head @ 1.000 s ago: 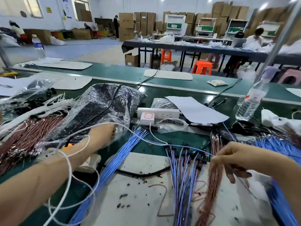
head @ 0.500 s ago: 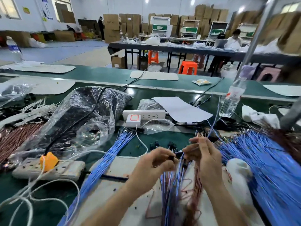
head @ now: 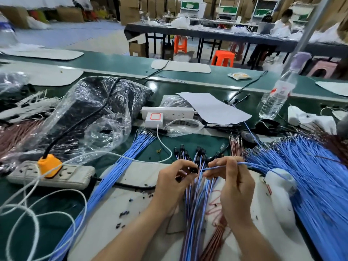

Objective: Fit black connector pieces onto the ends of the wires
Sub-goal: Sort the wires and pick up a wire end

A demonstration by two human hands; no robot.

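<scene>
The left hand (head: 175,182) has curled fingers and pinches a small black piece (head: 194,170) between thumb and fingertips. The right hand (head: 233,185) pinches one blue wire (head: 222,166) close to its end. The hands are near each other above the white mat (head: 135,172), the left at 9 o'clock and the right at 3 o'clock, with a small gap between them.

The wire lies almost flat, running from 3 o'clock to 9 o'clock. Its short tip sticks out of the right hand and points at the black piece. Its long tail goes off toward 3 o'clock into the big pile of wires (head: 310,166).

The tip is just beside the piece. I cannot tell if it touches it or is a little way in, because the piece is tiny and the thumb hides part of it.

I think the next move is a short push sideways, so the tip goes into the piece. For that, the hole in the piece has to face 3 o'clock, in line with the wire.

Below the hands, toward 6 o'clock, lies a bunch of done wires (head: 195,196). They have black pieces on their far ends at 12 o'clock. The clear bag (head: 90,110) at 10 o'clock looks full of dark bits, maybe more pieces.
</scene>
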